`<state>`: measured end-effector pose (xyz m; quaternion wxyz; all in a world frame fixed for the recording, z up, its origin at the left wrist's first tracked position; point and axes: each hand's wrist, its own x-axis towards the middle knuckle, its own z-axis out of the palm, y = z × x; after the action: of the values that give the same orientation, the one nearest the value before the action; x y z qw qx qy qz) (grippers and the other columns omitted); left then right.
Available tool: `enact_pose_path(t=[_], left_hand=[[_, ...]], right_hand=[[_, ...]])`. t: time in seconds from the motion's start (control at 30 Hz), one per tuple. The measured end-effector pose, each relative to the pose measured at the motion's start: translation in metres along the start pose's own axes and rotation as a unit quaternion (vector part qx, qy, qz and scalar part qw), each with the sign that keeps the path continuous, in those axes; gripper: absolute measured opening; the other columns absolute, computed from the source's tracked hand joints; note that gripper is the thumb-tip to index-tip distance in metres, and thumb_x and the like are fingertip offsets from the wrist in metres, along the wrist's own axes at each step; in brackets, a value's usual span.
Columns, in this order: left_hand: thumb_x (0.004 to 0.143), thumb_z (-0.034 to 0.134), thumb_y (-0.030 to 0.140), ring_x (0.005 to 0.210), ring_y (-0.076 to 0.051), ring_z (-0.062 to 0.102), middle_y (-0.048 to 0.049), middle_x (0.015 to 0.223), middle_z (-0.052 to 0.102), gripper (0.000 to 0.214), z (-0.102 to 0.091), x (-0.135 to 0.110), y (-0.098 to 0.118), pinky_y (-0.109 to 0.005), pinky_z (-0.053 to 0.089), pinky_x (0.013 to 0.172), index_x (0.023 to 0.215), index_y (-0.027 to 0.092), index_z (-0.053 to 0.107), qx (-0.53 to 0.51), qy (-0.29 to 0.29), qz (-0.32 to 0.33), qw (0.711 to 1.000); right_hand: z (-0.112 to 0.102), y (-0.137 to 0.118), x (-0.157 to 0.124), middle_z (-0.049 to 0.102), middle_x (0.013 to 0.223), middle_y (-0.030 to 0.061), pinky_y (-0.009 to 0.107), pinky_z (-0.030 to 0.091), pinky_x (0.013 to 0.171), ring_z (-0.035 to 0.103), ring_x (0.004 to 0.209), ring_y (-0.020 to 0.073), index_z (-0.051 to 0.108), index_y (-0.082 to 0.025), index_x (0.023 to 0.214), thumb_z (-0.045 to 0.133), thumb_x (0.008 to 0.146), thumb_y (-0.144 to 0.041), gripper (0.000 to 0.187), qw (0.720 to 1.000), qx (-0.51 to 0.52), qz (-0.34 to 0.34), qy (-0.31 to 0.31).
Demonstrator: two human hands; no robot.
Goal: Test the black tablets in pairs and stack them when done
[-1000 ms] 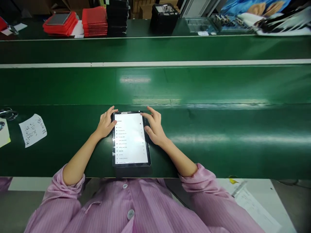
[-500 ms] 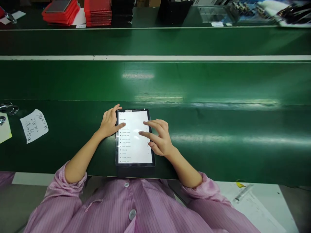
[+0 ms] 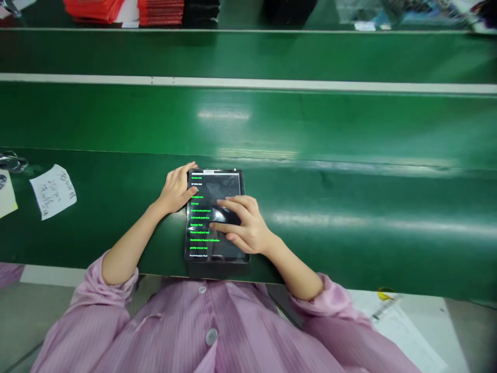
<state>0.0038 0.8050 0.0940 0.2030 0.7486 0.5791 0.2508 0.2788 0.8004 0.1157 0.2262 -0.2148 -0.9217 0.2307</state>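
A tablet [image 3: 221, 250] lies upright to me near the front edge of the green bench, on what looks like a dark box or stand. Its dark screen shows a list of test names, mostly in green letters with a few in white. My left hand [image 3: 176, 190] grips the tablet's upper left side, thumb over the screen and fingers along the edge. Over the right half of the screen, my right hand [image 3: 246, 223] has its index and middle fingers stretched out, holding nothing. I cannot tell whether a fingertip touches the glass.
A handwritten paper [image 3: 53, 191] lies to the left, beside a yellowish note [image 3: 6, 194] and a shiny metal object [image 3: 12, 161]. Red pouches [image 3: 161, 11] are stacked on the far ledge, near a black container [image 3: 289, 10]. A white rail [image 3: 272, 83] crosses the bench.
The screen has switched from a white "Internet" network list to a dark list of tests. My right hand has shifted slightly left and down over it. The whole view has tilted a little.
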Motion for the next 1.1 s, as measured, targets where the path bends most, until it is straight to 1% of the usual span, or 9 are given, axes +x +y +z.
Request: enact_pose_path(t=[0.07,0.17,0.23,0.3,0.4,0.6,0.73,0.97,1.1], left_hand=[[0.09,0.009,0.084,0.14,-0.031,0.041,-0.0171,0.151,0.049,0.096,0.0,0.0,0.0,-0.047,0.023,0.116,0.153,0.015,0.026,-0.004,-0.002,0.005,1.0],[0.088,0.02,0.087,0.142,-0.034,0.038,-0.0191,0.152,0.047,0.097,-0.001,0.0,-0.002,-0.05,0.023,0.117,0.154,0.015,0.024,-0.004,-0.01,0.01,1.0],[0.087,0.029,0.086,0.145,-0.037,0.035,-0.0209,0.155,0.041,0.099,-0.004,0.0,-0.004,-0.053,0.022,0.117,0.156,0.016,0.02,-0.008,-0.027,0.014,1.0],[0.087,0.038,0.084,0.149,-0.039,0.027,-0.0223,0.161,0.03,0.098,-0.009,0.0,-0.007,-0.057,0.02,0.119,0.157,0.018,0.016,-0.028,-0.055,0.028,0.998],[0.088,0.049,0.076,0.154,-0.039,0.017,-0.0218,0.166,0.014,0.098,-0.018,-0.001,-0.013,-0.058,0.019,0.122,0.158,0.02,0.009,-0.08,-0.104,0.056,0.99],[0.081,0.068,0.053,0.155,-0.04,0.012,-0.0189,0.167,0.009,0.111,-0.025,-0.004,-0.016,-0.061,0.018,0.125,0.16,0.022,-0.004,-0.089,-0.145,0.057,0.984],[0.079,0.07,0.045,0.155,-0.041,0.012,-0.0186,0.167,0.009,0.114,-0.026,-0.003,-0.011,-0.063,0.014,0.125,0.159,0.023,-0.009,-0.05,-0.154,0.08,0.984],[0.072,0.078,0.053,0.154,-0.044,0.012,-0.0204,0.167,0.009,0.124,-0.026,-0.003,-0.008,-0.066,0.014,0.123,0.159,0.024,-0.006,-0.02,-0.15,0.082,0.985],[0.075,0.075,0.061,0.153,-0.044,0.013,-0.0201,0.167,0.01,0.123,-0.025,-0.002,-0.008,-0.067,0.016,0.122,0.159,0.027,-0.008,-0.022,-0.154,0.078,0.985]], right_hand=[[0.002,0.0,0.0,0.059,0.14,0.0013,0.061,0.03,0.11,0.05,0.124,0.0339,0.077,-0.04,0.112,0.039,0.101,-0.054,0.041,0.999,-0.016,-0.03,-0.009],[-0.002,0.002,-0.007,0.061,0.135,0.0012,0.062,0.03,0.109,0.055,0.116,0.0334,0.077,-0.042,0.111,0.036,0.101,-0.056,0.044,0.995,-0.034,-0.032,0.089],[-0.008,0.006,-0.014,0.061,0.128,0.0035,0.064,0.034,0.106,0.055,0.112,0.0352,0.079,-0.042,0.106,0.028,0.1,-0.062,0.055,0.979,-0.034,0.03,0.201],[-0.012,0.01,-0.019,0.06,0.122,0.0076,0.064,0.038,0.102,0.054,0.112,0.0373,0.081,-0.038,0.097,0.022,0.1,-0.063,0.064,0.945,-0.016,0.119,0.305],[-0.01,0.022,-0.016,0.056,0.116,0.0107,0.061,0.043,0.098,0.055,0.111,0.0366,0.081,-0.031,0.093,0.023,0.101,-0.058,0.064,0.901,0.05,0.195,0.385],[0.01,0.061,0.004,0.054,0.114,0.0099,0.052,0.047,0.098,0.055,0.113,0.032,0.073,-0.028,0.108,0.024,0.1,-0.062,0.061,0.901,0.112,0.234,0.347],[0.009,0.078,0.014,0.054,0.115,0.0097,0.05,0.047,0.099,0.055,0.114,0.0305,0.067,-0.027,0.113,0.025,0.102,-0.06,0.055,0.91,0.119,0.227,0.325],[-0.002,0.082,0.026,0.054,0.118,0.0117,0.048,0.05,0.096,0.055,0.115,0.0306,0.064,-0.025,0.121,0.032,0.101,-0.062,0.052,0.933,0.095,0.158,0.308],[0.0,0.073,0.024,0.054,0.121,0.013,0.052,0.045,0.104,0.053,0.119,0.0326,0.063,-0.024,0.128,0.026,0.099,-0.07,0.066,0.958,0.079,0.139,0.239]])
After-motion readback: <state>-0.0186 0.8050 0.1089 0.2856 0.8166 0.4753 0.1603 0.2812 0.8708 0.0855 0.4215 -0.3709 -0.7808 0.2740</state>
